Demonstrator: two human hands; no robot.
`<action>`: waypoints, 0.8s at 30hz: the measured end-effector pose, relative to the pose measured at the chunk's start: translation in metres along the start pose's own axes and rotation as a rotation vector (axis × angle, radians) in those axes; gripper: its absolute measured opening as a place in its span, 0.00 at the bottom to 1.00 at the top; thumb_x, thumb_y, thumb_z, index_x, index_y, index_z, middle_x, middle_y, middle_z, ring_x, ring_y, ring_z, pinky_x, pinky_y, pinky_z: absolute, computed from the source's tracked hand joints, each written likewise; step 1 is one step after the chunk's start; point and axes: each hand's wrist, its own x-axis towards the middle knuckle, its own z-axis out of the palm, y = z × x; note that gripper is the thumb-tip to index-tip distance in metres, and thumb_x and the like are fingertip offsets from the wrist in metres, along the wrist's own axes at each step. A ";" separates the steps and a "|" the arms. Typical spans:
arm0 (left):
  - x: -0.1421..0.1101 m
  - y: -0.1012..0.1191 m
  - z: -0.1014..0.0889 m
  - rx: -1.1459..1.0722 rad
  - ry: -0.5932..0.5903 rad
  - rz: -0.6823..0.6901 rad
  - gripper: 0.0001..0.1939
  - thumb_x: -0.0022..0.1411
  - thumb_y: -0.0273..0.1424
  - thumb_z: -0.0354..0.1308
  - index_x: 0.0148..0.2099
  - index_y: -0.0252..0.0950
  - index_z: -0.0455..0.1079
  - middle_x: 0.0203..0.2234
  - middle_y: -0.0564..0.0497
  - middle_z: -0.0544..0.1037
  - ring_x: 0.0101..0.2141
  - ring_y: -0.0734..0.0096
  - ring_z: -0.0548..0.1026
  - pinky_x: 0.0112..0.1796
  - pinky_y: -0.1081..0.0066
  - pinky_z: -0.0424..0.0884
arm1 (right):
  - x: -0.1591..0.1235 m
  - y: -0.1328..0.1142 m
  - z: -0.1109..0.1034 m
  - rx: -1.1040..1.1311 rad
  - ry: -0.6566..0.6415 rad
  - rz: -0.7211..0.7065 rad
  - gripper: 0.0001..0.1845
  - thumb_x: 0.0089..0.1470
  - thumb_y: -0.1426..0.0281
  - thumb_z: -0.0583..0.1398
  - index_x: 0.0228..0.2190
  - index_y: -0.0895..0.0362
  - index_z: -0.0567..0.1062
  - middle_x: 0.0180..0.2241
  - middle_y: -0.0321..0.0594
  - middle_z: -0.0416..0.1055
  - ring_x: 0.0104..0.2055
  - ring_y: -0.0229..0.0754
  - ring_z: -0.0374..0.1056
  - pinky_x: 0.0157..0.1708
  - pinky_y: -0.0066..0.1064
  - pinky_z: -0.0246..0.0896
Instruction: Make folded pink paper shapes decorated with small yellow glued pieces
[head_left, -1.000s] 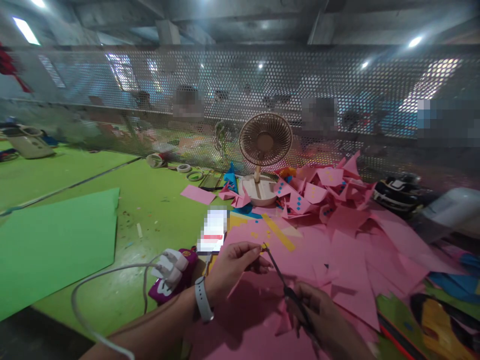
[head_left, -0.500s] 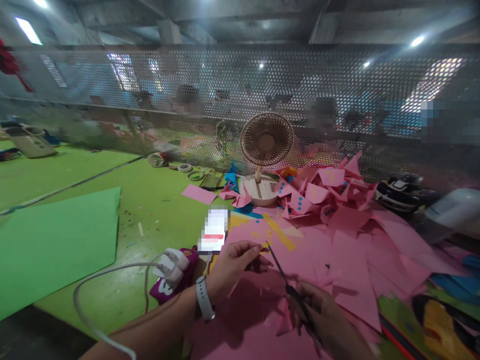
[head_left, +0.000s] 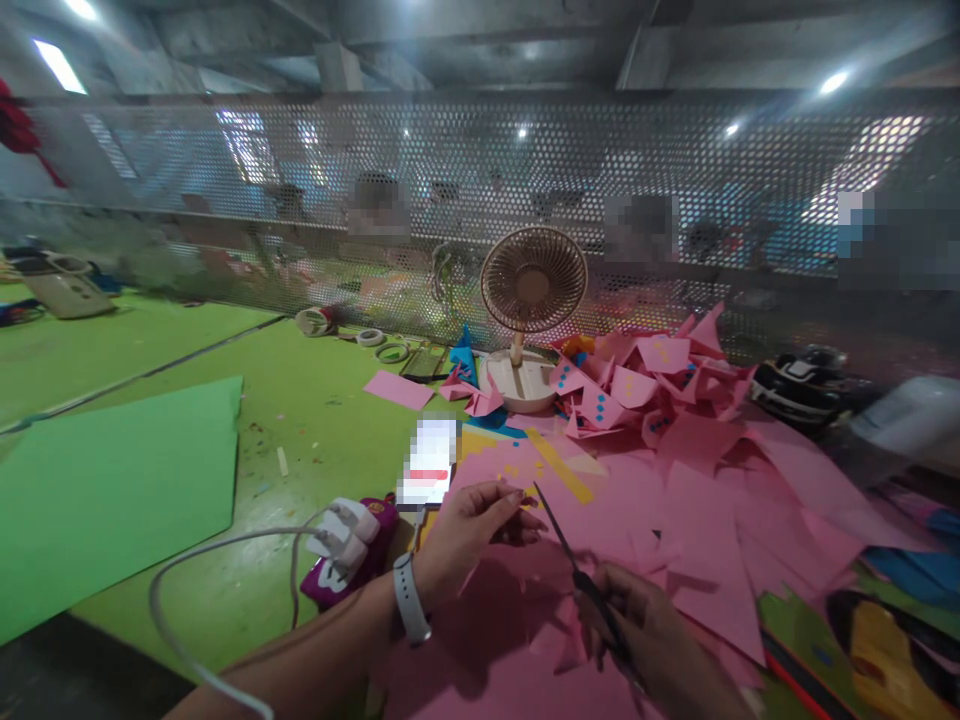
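My right hand (head_left: 637, 615) is wrapped round the dark handles of a pair of scissors (head_left: 556, 525). The blades look nearly together and point up and to the left, their tips just right of my left fingertips. Thumb and forefinger of my left hand (head_left: 487, 515) are pinched on what looks like a small piece of yellow paper (head_left: 529, 498), mostly hidden by the fingers. Both hands are above overlapping sheets of pink paper (head_left: 622, 500). Small yellow bits and a yellow strip (head_left: 559, 465) lie on the pink sheets, beyond my left hand.
A phone (head_left: 430, 465) and a purple power strip (head_left: 349, 560) with white plugs lie left of my hands, a cable looping nearby. Behind stand a small fan (head_left: 532, 280) and a heap of folded pink paper (head_left: 652, 375). A green sheet (head_left: 127, 490) lies far left.
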 end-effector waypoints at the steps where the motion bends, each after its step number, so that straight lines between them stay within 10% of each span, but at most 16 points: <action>1: 0.000 0.000 0.000 -0.008 0.004 0.002 0.13 0.56 0.37 0.58 0.35 0.30 0.70 0.27 0.45 0.79 0.26 0.72 0.75 0.32 0.72 0.68 | 0.000 0.000 0.000 0.005 0.008 0.003 0.21 0.41 0.53 0.63 0.21 0.58 0.64 0.18 0.30 0.60 0.19 0.30 0.56 0.19 0.23 0.50; 24: 0.001 0.000 0.001 -0.035 0.004 -0.001 0.14 0.56 0.36 0.58 0.39 0.28 0.71 0.26 0.45 0.78 0.25 0.73 0.75 0.31 0.73 0.69 | -0.012 -0.021 -0.003 -0.279 -0.010 0.164 0.23 0.46 0.50 0.58 0.29 0.58 0.69 0.19 0.33 0.67 0.18 0.31 0.57 0.17 0.22 0.50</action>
